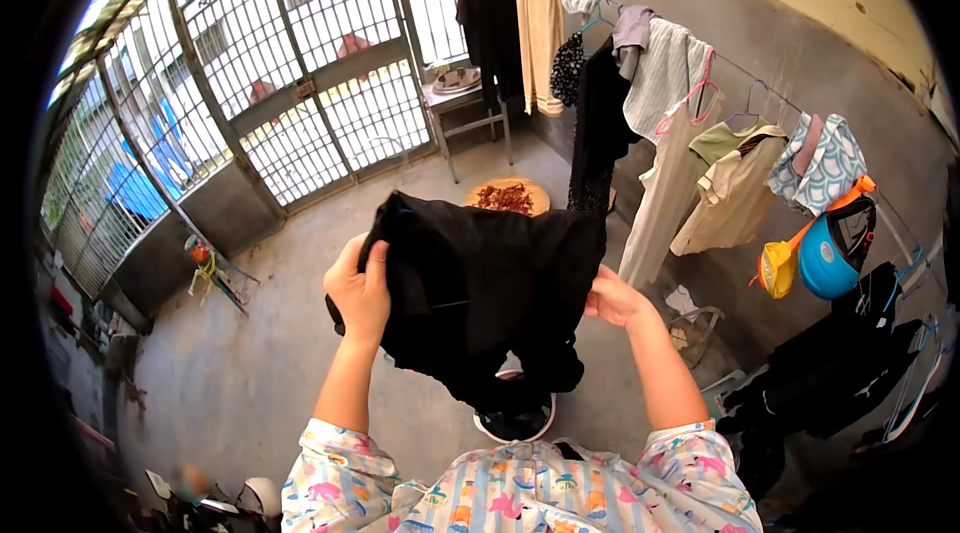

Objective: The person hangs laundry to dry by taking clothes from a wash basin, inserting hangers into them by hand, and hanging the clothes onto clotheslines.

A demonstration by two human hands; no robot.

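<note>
The left hand (358, 295) and right hand (615, 299) pinch a black garment (480, 278) between them; its folds, perhaps trousers, hide part of the bucket (514, 419) below and the round tray (520, 195) beyond.

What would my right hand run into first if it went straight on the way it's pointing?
Most likely the black garment: the fingers of your right hand are at its edge, pointing in toward it. Depth beyond the cloth is hard to judge.
</note>
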